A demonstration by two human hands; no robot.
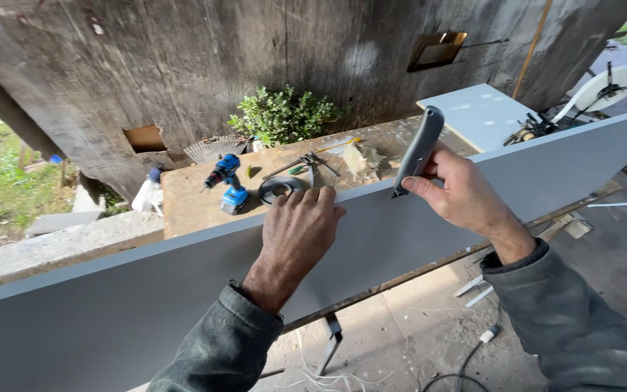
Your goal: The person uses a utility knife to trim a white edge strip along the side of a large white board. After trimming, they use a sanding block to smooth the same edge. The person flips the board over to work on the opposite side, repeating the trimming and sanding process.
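A long grey panel stands on edge and runs from the lower left of the frame to the upper right, leaning across the front of a worn wooden bench. The left hand lies flat against the panel's face near the centre of the frame, its fingers hooked over the top edge, apparently to steady the board upright. The right hand, right of centre, is closed around a grey utility knife; the knife's tip meets the panel's top edge, and its handle slants up and to the right, a grip that suits running the blade along that edge. The two hands are near each other but not touching.

Behind the panel, on the bench, lie a blue cordless drill, a dark roll of tape and a pair of pliers. A small green bush grows against the concrete wall beyond.
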